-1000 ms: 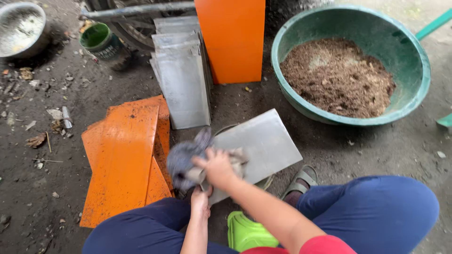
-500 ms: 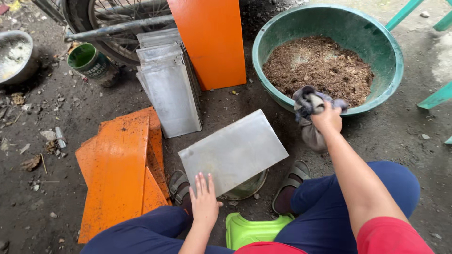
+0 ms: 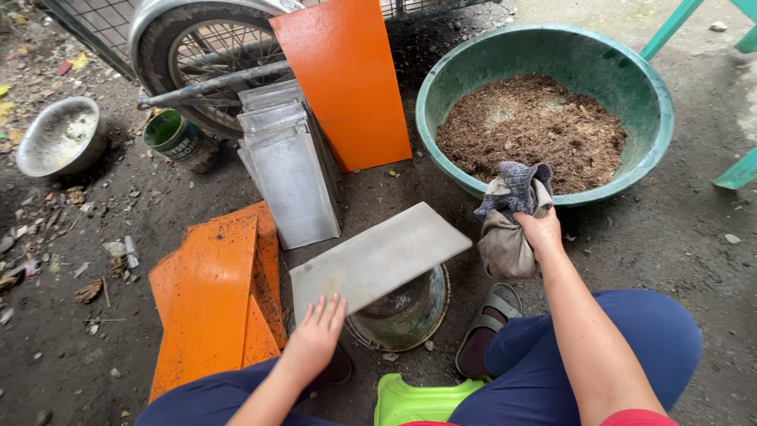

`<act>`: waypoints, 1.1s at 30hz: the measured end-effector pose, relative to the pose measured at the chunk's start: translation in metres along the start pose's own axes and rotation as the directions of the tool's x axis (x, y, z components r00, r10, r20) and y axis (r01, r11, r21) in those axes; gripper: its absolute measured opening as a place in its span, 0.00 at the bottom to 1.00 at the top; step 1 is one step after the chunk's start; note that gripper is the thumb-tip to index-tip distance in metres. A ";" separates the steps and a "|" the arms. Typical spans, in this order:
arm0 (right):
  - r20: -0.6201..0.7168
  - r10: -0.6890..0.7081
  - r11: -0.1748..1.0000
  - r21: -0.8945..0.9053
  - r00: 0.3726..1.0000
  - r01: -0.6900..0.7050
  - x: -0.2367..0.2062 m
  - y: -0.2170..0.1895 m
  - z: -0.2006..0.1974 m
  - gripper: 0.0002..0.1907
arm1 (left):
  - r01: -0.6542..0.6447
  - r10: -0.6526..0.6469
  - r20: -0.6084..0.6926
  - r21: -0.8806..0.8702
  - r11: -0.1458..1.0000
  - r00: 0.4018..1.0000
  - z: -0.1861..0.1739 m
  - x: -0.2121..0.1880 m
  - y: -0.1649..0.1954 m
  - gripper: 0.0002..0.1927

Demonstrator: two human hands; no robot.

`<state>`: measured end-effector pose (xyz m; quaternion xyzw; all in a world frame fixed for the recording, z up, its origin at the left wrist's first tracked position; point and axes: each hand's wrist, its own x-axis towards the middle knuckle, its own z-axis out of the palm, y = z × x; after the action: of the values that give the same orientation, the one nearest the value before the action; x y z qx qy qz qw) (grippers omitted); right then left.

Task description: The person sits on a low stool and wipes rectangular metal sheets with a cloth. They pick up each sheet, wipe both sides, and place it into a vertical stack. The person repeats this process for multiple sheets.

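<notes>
1. The right hand [image 3: 542,231] is closed tight around a crumpled grey rag [image 3: 509,217], soft and bunched, with a darker checked fold poking up above the knuckles.
2. The rag hangs just beside the near rim of the round green plastic basin [image 3: 658,99], which is filled with coarse, crumbly brown material.
3. The left hand [image 3: 317,331] is open, fingers spread flat, pressing the near edge of a flat grey metal sheet [image 3: 378,256].
4. That sheet is rectangular, dull and smooth, tilted across the top of a round metal bucket [image 3: 406,312] sitting between the two hands.
5. Left of the left hand lies a pile of orange painted sheets [image 3: 209,292], glossy and flat on the dirt floor.
6. Beyond the left hand, a stack of bare grey sheets [image 3: 292,170] leans upright, and one tall orange panel [image 3: 343,83] stands behind them against a spoked wheel [image 3: 201,55].
7. Far left, a small green paint can [image 3: 177,138] and a dented steel bowl [image 3: 59,138].
</notes>
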<state>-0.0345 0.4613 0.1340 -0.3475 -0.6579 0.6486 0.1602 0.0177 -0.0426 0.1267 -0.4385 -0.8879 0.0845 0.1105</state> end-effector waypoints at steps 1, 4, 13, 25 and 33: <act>-0.001 0.021 1.000 0.022 1.000 -0.021 -0.001 -0.001 0.000 0.38 | 0.065 -0.066 -0.004 -0.145 0.987 0.998 -0.017 0.005 -0.010 0.31; -0.033 -0.037 0.999 -0.023 0.999 0.036 -0.001 -0.002 0.002 0.38 | 0.306 -0.295 0.103 -0.510 0.804 0.950 -0.067 0.028 -0.045 0.25; -0.059 -0.051 0.990 -0.132 0.997 0.043 -0.014 -0.011 -0.002 0.37 | 0.738 -0.246 0.725 -0.673 -0.056 0.643 -0.097 0.067 -0.136 0.21; 0.023 -0.034 0.999 -0.013 0.999 0.034 -0.018 -0.004 0.001 0.35 | 0.415 -0.945 0.145 -0.910 -0.011 0.293 0.002 0.104 -0.110 0.29; 0.360 -0.343 0.847 -0.280 0.868 0.451 -0.118 -0.107 0.114 0.22 | 0.330 -0.555 0.831 -0.537 -0.777 0.043 0.056 0.018 0.011 0.34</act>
<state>-0.0532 0.3069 0.2530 -0.1240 -0.8384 0.5154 0.1265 0.0008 -0.0247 0.0722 0.3889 -0.6323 -0.6606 -0.1124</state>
